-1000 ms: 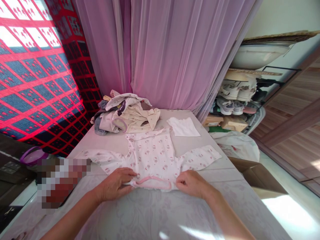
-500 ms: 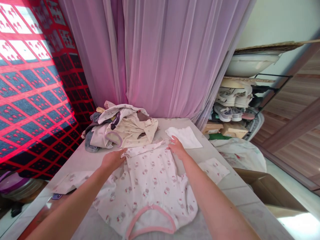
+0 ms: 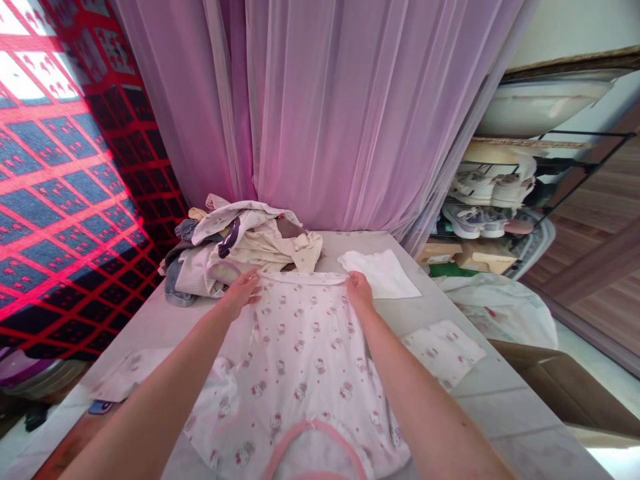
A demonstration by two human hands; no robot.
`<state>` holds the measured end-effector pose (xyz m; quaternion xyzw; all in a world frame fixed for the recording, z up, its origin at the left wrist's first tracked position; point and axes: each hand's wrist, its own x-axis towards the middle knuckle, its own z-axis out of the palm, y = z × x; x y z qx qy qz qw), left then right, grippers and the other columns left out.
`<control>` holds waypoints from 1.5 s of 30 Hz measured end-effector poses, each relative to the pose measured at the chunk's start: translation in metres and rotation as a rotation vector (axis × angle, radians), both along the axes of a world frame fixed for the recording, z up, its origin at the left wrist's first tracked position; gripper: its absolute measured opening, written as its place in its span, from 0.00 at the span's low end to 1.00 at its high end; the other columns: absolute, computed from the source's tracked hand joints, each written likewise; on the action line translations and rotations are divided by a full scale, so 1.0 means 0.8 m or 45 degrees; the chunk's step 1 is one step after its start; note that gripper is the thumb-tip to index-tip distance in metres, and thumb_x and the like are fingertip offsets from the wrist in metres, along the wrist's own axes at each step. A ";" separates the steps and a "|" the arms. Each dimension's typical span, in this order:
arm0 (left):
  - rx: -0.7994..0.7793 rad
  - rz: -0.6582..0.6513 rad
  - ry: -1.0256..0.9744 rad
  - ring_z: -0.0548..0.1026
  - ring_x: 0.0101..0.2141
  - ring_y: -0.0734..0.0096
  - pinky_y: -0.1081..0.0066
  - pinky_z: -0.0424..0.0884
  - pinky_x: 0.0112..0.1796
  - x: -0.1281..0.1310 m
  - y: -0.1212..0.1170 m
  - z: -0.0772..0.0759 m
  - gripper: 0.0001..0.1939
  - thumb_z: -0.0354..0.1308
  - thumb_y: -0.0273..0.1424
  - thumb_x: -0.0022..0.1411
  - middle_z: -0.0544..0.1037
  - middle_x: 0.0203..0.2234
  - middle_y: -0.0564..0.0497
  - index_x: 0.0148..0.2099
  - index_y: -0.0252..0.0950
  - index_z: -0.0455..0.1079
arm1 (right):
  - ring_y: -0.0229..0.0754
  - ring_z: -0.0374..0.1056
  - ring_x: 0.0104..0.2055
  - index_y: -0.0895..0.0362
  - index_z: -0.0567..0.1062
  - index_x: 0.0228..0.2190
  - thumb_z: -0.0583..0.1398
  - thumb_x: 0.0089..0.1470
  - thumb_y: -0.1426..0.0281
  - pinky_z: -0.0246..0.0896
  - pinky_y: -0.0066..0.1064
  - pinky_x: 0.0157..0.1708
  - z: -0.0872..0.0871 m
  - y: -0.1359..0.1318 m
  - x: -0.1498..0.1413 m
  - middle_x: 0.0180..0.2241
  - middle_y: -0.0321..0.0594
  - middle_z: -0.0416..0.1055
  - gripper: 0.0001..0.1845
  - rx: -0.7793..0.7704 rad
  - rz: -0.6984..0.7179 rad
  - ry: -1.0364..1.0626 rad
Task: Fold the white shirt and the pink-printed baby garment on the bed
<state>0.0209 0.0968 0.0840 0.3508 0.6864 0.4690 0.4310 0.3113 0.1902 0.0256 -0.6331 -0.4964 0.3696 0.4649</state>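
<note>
A small white baby top (image 3: 305,360) printed with pink cat faces lies spread flat on the table (image 3: 450,427), its pink-trimmed neck toward me. My left hand (image 3: 243,291) rests fingers-flat on the far left corner of its hem. Across the hem, my right hand (image 3: 358,288) presses down on the far right corner, fingers curled over the edge. Both sleeves stretch out sideways, the right sleeve (image 3: 443,350) showing beyond my forearm.
A heap of unfolded clothes (image 3: 240,250) sits at the table's far left. A folded white cloth (image 3: 380,272) lies at the far right. Pink curtains (image 3: 340,113) hang behind. A shoe rack (image 3: 495,200), a plastic bag and a cardboard box (image 3: 555,387) stand to the right.
My hands left the pink neck, reached across to the far hem and pulled it straight and flat. The view has tilted closer over the garment.
</note>
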 end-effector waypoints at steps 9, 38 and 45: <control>-0.295 -0.348 1.039 0.74 0.31 0.65 0.70 0.62 0.30 -0.009 -0.134 -0.017 0.19 0.50 0.48 0.59 0.77 0.28 0.51 0.35 0.40 0.72 | 0.48 0.48 0.66 0.55 0.64 0.58 0.51 0.58 0.68 0.43 0.43 0.64 -0.004 -0.141 -0.005 0.65 0.47 0.51 0.27 0.310 0.582 -1.094; -0.027 -0.593 1.662 0.54 0.64 0.55 0.54 0.53 0.60 0.076 -0.113 -0.067 0.27 0.44 0.40 0.68 0.58 0.64 0.43 0.65 0.36 0.57 | 0.45 0.33 0.70 0.56 0.50 0.65 0.42 0.63 0.56 0.24 0.48 0.66 0.005 -0.218 -0.040 0.68 0.41 0.39 0.34 0.122 1.016 -1.310; -0.086 -0.454 1.656 0.54 0.64 0.54 0.52 0.51 0.61 0.065 -0.110 -0.082 0.29 0.40 0.44 0.68 0.58 0.65 0.42 0.65 0.37 0.57 | 0.46 0.34 0.70 0.58 0.51 0.65 0.41 0.63 0.56 0.26 0.49 0.65 0.012 -0.188 0.016 0.68 0.43 0.39 0.34 -0.052 0.813 -1.395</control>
